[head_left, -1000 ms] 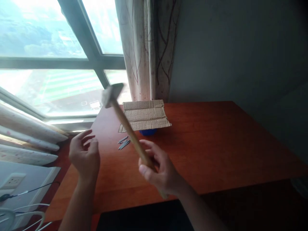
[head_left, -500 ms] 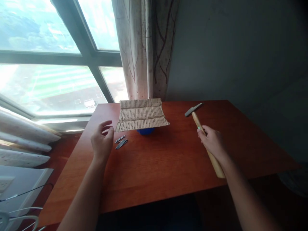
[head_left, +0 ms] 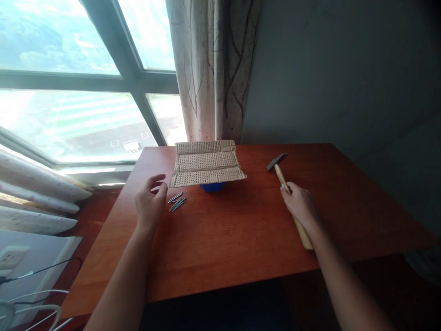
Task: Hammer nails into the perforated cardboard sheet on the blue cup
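Note:
My right hand (head_left: 299, 202) is closed around the wooden handle of a hammer (head_left: 281, 177), whose dark metal head points away from me, toward the far side of the table. On the left, my left hand (head_left: 151, 200) has its fingers curved and apart, with nothing visible in it. Just right of that hand lie several metal nails (head_left: 178, 204) in a loose bunch. Beyond them, a sheet of perforated cardboard (head_left: 206, 161) with two creases rests on a blue object (head_left: 212, 187), mostly hidden beneath it.
The reddish-brown wooden table (head_left: 220, 243) stands by a window (head_left: 96, 124) and a patterned curtain (head_left: 206, 69). A grey wall (head_left: 327, 82) rises behind it. At lower left are a wall socket (head_left: 14, 257) and cables (head_left: 41, 294).
The view has shifted slightly, moving the table and cardboard a little to the right in frame. The hammer has shifted slightly left relative to the table, still in my right hand.

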{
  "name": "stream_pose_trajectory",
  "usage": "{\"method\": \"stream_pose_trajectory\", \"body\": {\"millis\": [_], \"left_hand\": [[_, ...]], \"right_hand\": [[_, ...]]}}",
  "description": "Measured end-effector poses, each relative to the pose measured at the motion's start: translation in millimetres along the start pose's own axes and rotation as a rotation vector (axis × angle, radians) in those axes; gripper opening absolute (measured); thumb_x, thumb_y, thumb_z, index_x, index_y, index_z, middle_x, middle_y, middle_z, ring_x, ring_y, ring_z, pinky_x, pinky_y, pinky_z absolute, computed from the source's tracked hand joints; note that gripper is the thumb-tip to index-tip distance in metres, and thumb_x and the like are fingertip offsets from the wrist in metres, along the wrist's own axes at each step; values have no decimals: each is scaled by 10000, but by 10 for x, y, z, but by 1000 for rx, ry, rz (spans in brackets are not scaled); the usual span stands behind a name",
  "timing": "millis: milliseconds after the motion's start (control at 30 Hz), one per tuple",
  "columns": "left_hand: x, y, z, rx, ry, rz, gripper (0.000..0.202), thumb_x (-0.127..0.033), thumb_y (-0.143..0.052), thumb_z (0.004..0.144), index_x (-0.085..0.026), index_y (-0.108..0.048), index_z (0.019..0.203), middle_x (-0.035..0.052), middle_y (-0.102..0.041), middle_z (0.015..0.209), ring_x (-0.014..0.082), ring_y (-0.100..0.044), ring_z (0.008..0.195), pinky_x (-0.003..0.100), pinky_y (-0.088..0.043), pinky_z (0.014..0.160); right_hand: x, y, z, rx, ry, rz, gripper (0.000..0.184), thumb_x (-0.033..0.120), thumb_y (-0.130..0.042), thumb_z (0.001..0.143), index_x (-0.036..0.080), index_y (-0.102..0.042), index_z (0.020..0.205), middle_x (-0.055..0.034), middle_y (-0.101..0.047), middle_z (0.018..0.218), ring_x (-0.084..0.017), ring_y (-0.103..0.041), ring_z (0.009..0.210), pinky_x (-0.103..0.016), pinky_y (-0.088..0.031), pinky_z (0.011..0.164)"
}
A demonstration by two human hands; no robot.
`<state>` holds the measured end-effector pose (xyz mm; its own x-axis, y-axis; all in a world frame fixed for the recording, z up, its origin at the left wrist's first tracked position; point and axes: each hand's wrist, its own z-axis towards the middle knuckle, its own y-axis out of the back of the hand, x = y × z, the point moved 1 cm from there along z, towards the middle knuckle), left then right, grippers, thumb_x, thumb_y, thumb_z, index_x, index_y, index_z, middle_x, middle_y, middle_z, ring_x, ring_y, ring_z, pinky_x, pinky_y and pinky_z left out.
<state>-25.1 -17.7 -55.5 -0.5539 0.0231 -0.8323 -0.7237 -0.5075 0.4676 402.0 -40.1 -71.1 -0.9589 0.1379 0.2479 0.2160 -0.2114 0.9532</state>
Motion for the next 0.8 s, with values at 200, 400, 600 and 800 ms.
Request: {"method": "stream_pose_trajectory", "body": {"millis": [200,400,600,800], "left_hand": [[-26,9,-18,10,22,-20,304,-332,-616,810,-195,-700,1068,66,-725,1048,209,-690,909,322,-564,807],[2,-16,-18,53,41,-61,303,-366,-617,820,-209,-696,1066,59,-719,1048,215,-678,932,319,-543,808],[-12,-79,0,187,291,-540,402,-457,-622,828,-181,-637,1119,80,-684,1149,175,-662,917,293,-536,800],[-117,-120,-2,299,471,-785,347,-420,-643,824,-194,-638,1087,39,-687,1034,131,-645,837,256,-534,758]], "right_hand": [[-4,-56,-23,-9,6,1,272,351,-446,946,188,-654,882,-107,-714,779,-200,-574,616,-309,-231,566],[4,-61,-25,5,5,-11,267,363,-443,949,188,-644,920,-109,-714,806,-218,-599,656,-304,-245,566],[-7,-67,-15,85,3,-14,252,362,-450,954,182,-625,935,-120,-714,842,-238,-623,711,-302,-304,589],[28,108,-82,-169,-39,126,367,418,-520,913,155,-624,1146,-131,-699,980,-239,-626,780,-338,-426,695]]}}
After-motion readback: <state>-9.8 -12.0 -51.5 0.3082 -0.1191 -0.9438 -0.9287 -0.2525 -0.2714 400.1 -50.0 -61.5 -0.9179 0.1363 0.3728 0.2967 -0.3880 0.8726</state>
